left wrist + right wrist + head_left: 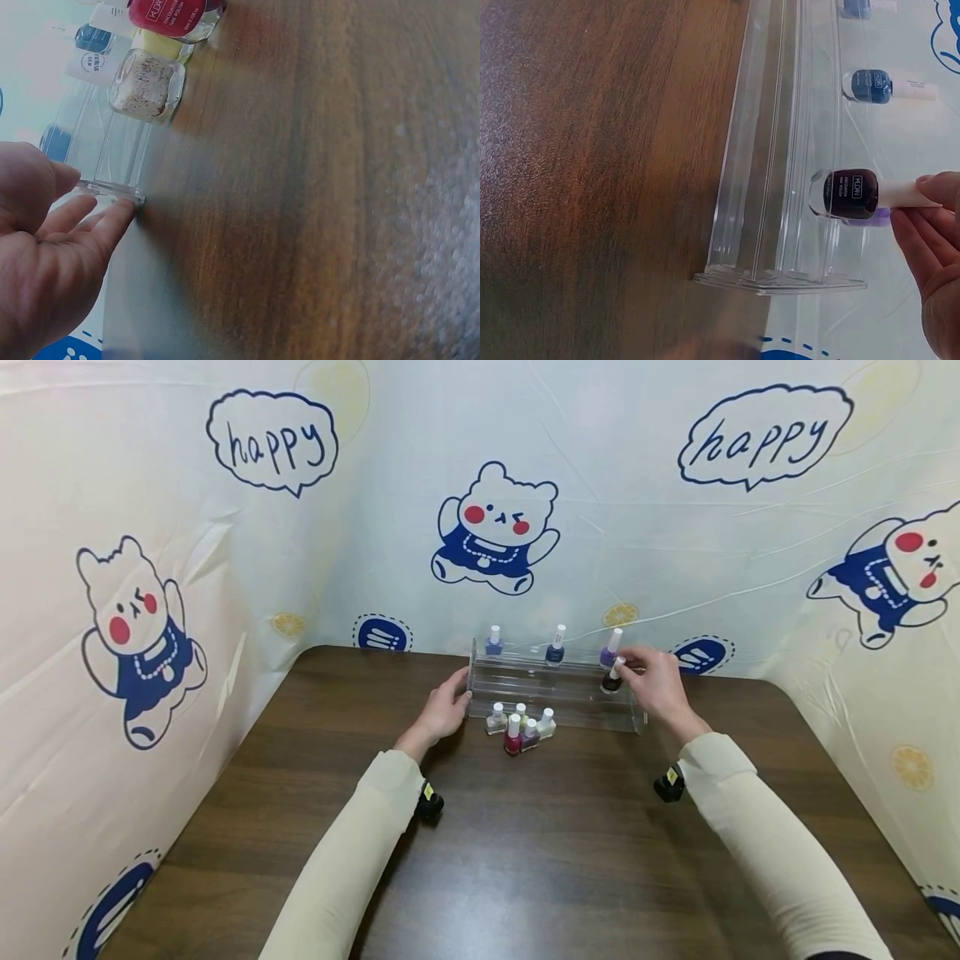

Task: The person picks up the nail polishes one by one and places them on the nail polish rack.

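My right hand (pixel 657 685) pinches the white cap of a dark nail polish bottle (pixel 851 193) between thumb and fingers. That bottle is upright over a middle step of the clear stepped rack (pixel 585 717), in front of a purple nail polish bottle (pixel 608 655) on the top step. At the rack's left end, my left hand (pixel 442 708) touches the end panel with nearly straight fingers (pixel 112 225). A dark blue bottle (pixel 555 654) and a lighter blue bottle (pixel 493 645) also stand on the top step.
Several nail polish bottles cluster on the brown table (pixel 510 843) before the rack's left half: a red one (pixel 512 741), a purple one (pixel 529 739) and a glittery clear one (pixel 148 86) among them. A printed cloth (pixel 405 527) hangs behind and at both sides.
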Demonstrator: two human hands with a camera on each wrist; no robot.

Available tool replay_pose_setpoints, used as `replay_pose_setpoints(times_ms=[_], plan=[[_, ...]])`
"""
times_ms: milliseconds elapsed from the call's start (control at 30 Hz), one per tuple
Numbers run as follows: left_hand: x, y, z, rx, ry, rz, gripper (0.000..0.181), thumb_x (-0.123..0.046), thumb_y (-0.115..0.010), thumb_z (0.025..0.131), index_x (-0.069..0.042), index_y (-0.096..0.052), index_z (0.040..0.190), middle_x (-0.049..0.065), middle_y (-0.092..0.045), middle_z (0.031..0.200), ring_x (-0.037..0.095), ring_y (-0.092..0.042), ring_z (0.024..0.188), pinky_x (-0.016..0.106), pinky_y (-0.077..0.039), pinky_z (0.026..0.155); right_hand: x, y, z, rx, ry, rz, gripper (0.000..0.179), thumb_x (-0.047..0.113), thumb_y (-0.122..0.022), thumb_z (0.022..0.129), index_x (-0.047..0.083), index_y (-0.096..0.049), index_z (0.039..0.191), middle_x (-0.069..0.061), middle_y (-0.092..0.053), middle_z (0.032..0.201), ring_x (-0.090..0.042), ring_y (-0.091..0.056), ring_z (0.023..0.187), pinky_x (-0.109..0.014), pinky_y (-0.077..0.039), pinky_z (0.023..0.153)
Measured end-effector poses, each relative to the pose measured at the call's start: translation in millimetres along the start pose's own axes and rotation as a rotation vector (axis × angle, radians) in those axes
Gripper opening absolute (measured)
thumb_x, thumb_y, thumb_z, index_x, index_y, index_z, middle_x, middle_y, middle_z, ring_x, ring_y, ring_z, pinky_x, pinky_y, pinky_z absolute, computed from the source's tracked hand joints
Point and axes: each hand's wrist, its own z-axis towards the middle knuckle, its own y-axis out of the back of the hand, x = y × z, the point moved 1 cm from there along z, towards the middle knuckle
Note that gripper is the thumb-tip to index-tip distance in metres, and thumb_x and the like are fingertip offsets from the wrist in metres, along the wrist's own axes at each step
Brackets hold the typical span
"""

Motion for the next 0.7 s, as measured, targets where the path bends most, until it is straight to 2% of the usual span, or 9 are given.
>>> replay_pose_setpoints(times_ms=[700], plan=[[1.3, -0.6, 3.8, -0.007, -0.003, 0.011, 0.055, -0.009, -0.044, 0.109, -0.013, -0.029, 0.162, 0.017, -0.04, 0.161, 0.032, -0.05, 0.139, 0.042, -0.042, 0.115, -3.6, -2.8, 3.0, 0.022, -0.015, -0.013, 0.023, -0.001, -0.067, 0.097, -0.008, -0.071, 0.118, -0.027, -0.073, 0.109, -0.04, -0.072, 0.099, -0.054, -0.06, 0.084]])
